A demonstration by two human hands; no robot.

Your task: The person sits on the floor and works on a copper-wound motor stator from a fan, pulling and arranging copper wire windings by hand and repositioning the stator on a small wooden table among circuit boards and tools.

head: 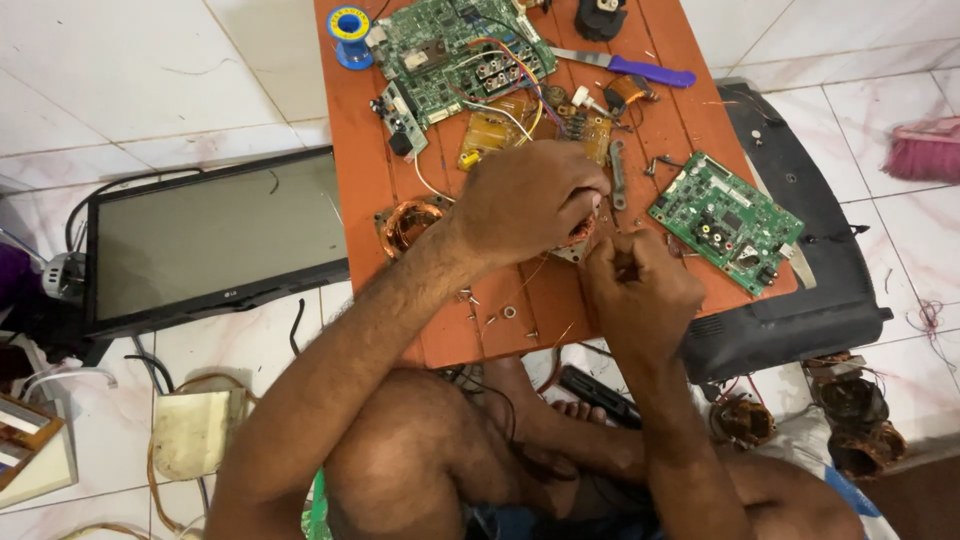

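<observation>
Nearest the camera, the person's bent knees and forearms fill the lower middle of the view, above a white tiled floor (130, 80). Just beyond them both hands meet over the near edge of the orange wooden desk (450, 330). The left hand (525, 200) is curled over a copper-wound coil part (582, 232), gripping it from above; only a sliver of its windings and pale frame shows under the fingers. The right hand (640, 290) is clenched just beside it, fingertips pinched close against the same part; what they pinch is too small to tell. A few loose screws (509, 312) lie on the desk near the wrists.

To the left of the left hand sits another copper coil (408, 222), apart from it. To the right lies a small green circuit board (722, 220), partly overhanging a black plastic back cover (800, 310) on the floor. Farther out are a large green circuit board (455, 45) with coloured wires, a yellow board (495, 130), a purple-handled knife (640, 68) and a blue solder spool (349, 28). A flat-screen monitor (210, 240) lies on the floor at left.
</observation>
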